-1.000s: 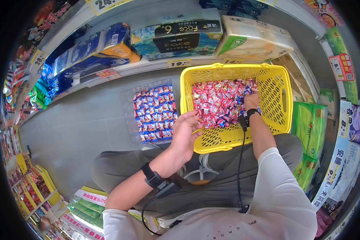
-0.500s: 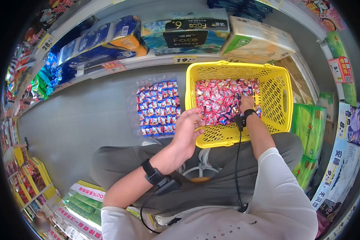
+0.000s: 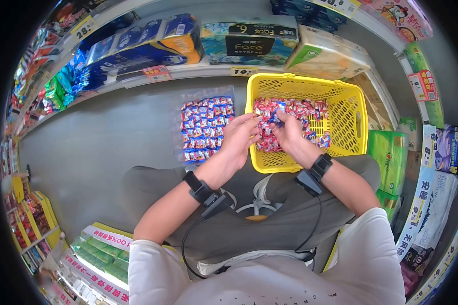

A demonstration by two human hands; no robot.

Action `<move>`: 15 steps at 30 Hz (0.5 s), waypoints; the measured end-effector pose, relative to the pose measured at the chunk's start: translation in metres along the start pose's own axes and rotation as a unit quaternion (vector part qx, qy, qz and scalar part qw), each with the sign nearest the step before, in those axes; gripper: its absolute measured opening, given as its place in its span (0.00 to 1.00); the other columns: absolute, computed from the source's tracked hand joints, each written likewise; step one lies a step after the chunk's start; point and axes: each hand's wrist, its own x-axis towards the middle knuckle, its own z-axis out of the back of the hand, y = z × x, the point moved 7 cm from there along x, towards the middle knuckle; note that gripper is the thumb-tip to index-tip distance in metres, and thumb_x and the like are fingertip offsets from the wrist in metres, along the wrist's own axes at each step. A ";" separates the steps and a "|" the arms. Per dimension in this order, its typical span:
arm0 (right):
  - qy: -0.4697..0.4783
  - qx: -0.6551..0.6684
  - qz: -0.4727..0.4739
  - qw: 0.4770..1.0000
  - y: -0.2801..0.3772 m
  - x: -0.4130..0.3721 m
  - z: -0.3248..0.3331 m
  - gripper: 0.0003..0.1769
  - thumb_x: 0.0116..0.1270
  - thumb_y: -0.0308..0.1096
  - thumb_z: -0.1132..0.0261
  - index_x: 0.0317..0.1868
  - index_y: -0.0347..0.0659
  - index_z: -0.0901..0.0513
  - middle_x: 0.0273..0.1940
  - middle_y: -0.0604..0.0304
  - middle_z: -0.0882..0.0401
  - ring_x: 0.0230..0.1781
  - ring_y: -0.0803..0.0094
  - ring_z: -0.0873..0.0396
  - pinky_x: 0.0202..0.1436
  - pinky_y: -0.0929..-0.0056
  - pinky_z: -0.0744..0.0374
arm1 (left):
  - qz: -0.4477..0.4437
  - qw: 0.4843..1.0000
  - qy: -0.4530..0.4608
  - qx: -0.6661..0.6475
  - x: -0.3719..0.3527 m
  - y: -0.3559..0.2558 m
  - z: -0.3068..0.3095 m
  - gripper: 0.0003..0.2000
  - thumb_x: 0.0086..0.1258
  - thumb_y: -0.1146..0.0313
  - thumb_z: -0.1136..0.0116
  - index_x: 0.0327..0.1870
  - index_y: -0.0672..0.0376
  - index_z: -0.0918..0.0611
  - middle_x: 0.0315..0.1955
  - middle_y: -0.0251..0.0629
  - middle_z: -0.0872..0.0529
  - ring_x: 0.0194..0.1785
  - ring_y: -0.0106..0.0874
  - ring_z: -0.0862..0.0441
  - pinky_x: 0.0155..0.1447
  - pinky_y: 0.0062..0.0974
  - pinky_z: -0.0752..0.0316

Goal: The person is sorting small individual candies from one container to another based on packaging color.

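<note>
Yellow basket [image 3: 341,99] has a bare patch showing among the pink-wrapped candies [image 3: 268,144], with my right hand [image 3: 293,136] half open, fingertips at some blue-wrapped candies [image 3: 281,106] inside, and my left hand [image 3: 236,140] loosely curled by its left rim, can't tell if it's pinching any.

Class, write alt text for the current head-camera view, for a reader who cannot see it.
A person's left hand and right hand reach into a yellow basket of loose, mostly pink-and-red wrapped sweets. To its left, blue-and-red wrapped sweets lie in rows in a clear tray; packaged goods line a shelf beyond.
</note>
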 end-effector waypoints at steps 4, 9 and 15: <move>0.124 -0.005 0.007 0.992 -0.017 -0.039 -0.035 0.06 0.72 0.28 0.38 0.46 0.36 0.23 0.39 0.59 0.22 0.41 0.71 0.22 0.44 0.70 0.17 | -0.005 0.997 0.064 0.042 0.001 0.000 0.006 0.20 0.70 0.67 0.35 0.58 0.63 0.24 0.50 0.36 0.19 0.54 0.27 0.23 0.58 0.28 0.25; 0.158 -0.015 0.008 0.987 -0.029 -0.059 -0.053 0.10 0.72 0.29 0.38 0.50 0.35 0.25 0.46 0.60 0.24 0.48 0.72 0.23 0.56 0.68 0.18 | -0.052 0.998 0.039 0.026 0.004 0.002 0.028 0.10 0.72 0.66 0.37 0.49 0.59 0.19 0.41 0.33 0.16 0.45 0.24 0.19 0.55 0.26 0.23; 0.187 -0.083 0.003 0.979 -0.026 -0.053 -0.050 0.11 0.72 0.29 0.38 0.52 0.37 0.25 0.47 0.60 0.23 0.46 0.74 0.22 0.49 0.71 0.17 | -0.002 1.000 0.005 -0.027 0.004 0.007 0.033 0.08 0.73 0.65 0.39 0.46 0.57 0.19 0.37 0.30 0.15 0.41 0.21 0.19 0.49 0.23 0.23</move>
